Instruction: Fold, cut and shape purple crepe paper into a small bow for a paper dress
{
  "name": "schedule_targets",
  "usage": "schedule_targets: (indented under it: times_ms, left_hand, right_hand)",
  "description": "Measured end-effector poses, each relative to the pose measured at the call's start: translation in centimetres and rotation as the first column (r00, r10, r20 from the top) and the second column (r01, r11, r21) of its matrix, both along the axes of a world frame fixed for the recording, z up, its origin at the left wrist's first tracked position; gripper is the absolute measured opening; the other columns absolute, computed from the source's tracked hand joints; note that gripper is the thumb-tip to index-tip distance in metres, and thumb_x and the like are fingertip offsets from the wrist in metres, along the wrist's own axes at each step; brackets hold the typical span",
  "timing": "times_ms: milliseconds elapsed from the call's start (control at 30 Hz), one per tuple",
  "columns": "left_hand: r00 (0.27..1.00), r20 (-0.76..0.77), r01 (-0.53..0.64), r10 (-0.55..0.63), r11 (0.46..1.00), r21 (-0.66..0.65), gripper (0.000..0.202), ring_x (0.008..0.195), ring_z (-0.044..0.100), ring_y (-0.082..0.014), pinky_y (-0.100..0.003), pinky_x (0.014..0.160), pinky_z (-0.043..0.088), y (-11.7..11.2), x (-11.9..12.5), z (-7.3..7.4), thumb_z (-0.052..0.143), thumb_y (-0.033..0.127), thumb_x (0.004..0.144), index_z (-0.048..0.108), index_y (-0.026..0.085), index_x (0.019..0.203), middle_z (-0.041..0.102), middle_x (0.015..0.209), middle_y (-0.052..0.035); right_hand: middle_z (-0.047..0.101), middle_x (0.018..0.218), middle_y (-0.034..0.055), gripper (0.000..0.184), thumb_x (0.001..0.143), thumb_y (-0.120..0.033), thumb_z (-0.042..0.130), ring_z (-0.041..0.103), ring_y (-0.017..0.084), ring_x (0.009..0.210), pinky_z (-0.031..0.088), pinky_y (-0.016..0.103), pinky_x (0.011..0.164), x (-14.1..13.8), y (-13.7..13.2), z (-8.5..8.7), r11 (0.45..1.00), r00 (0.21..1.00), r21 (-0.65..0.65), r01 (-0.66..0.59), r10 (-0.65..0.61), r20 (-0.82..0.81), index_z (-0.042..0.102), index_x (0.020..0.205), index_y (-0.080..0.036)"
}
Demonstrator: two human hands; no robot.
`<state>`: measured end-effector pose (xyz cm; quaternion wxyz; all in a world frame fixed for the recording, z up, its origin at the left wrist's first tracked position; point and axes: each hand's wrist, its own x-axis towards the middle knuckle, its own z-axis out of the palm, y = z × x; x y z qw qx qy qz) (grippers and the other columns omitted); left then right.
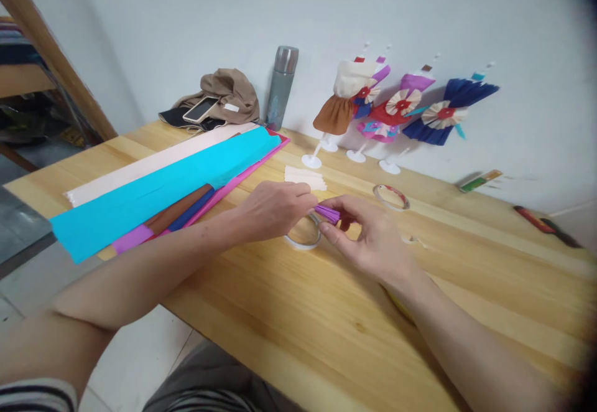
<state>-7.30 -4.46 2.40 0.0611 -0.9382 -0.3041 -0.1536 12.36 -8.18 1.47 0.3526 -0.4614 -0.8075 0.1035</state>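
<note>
A small bundle of purple pleated paper [328, 213] is held between my two hands above the table. My left hand [277, 210] pinches its left end, with the fingers closed. From the other side, my right hand [366, 228] has its index finger against the paper and its other fingers curled around it; the thumb sits a little lower. Directly beneath, a roll of tape [302, 239] lies flat, partly hidden by my hands. Just behind my left hand is a short cream strip of crepe paper [305, 177].
Long crepe paper sheets, turquoise on top [168, 191], lie at left. Behind stand a bottle [282, 88], a brown cap [233, 94] and a phone [201, 109]. Several paper-dressed figures [333, 116] stand along the wall. Another tape roll [390, 197] and a red-black cutter [545, 225] lie right.
</note>
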Motion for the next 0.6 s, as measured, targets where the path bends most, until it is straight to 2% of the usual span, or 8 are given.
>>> schedule_targets:
  times_ms: [100, 233, 367, 533, 600]
  left_hand:
    - [1.0, -0.027, -0.008, 0.007, 1.0, -0.019, 0.019, 0.067, 0.054, -0.0138, -0.028, 0.05, 0.026, -0.05, 0.05, 0.11, 0.047, 0.009, 0.088, 0.064, 0.015, 0.093, 0.06, 0.077, -0.0028]
    - [0.999, -0.043, -0.015, 0.013, 0.999, -0.046, 0.024, 0.068, 0.054, -0.0149, -0.028, 0.051, 0.026, -0.14, 0.28, -0.19, 0.045, 0.003, 0.084, 0.064, 0.014, 0.092, 0.06, 0.077, -0.003]
    - [0.999, -0.04, -0.034, 0.031, 0.996, -0.077, 0.021, 0.067, 0.055, -0.0155, -0.029, 0.05, 0.027, -0.27, 0.45, -0.19, 0.044, 0.007, 0.087, 0.063, 0.015, 0.093, 0.06, 0.076, -0.0032]
    - [1.0, 0.014, -0.02, 0.022, 0.992, -0.126, 0.028, 0.077, 0.06, -0.0169, -0.028, 0.054, 0.033, -0.38, 0.47, -0.04, 0.042, 0.011, 0.092, 0.06, 0.016, 0.113, 0.065, 0.087, -0.0039]
    - [1.0, 0.014, -0.014, 0.016, 0.99, -0.139, 0.025, 0.079, 0.06, -0.0173, -0.028, 0.056, 0.035, -0.34, 0.44, -0.13, 0.043, 0.012, 0.093, 0.063, 0.017, 0.107, 0.066, 0.089, -0.0043]
  right_hand:
    - [0.072, 0.082, 0.0062, 0.016, 0.081, -0.029, 0.061, 0.062, 0.018, 0.066, 0.049, 0.033, 0.06, -0.02, 0.03, -0.14, 1.0, 1.0, 0.004, 0.0, 0.0, 0.014, 0.065, 0.093, -0.019]
    - [0.069, 0.069, 0.0026, 0.005, 0.083, -0.025, 0.061, 0.059, 0.016, 0.059, 0.048, 0.03, 0.057, -0.2, -0.11, -0.11, 0.997, 1.0, 0.077, 0.017, -0.017, 0.004, 0.063, 0.081, -0.02]
    - [0.065, 0.062, 0.0001, 0.011, 0.085, -0.022, 0.059, 0.057, 0.014, 0.053, 0.045, 0.028, 0.053, -0.46, -0.29, 0.02, 0.993, 1.0, 0.114, 0.014, -0.012, -0.012, 0.06, 0.074, -0.022]
    - [0.063, 0.06, 0.0001, 0.014, 0.085, -0.02, 0.059, 0.055, 0.014, 0.051, 0.044, 0.028, 0.052, -0.61, -0.41, 0.12, 0.991, 1.0, 0.128, 0.027, -0.025, -0.018, 0.059, 0.072, -0.022]
    - [0.064, 0.06, 0.0001, 0.014, 0.086, -0.02, 0.058, 0.055, 0.014, 0.05, 0.044, 0.028, 0.051, -0.62, -0.42, 0.17, 0.991, 0.999, 0.133, 0.032, -0.029, -0.022, 0.06, 0.072, -0.022]
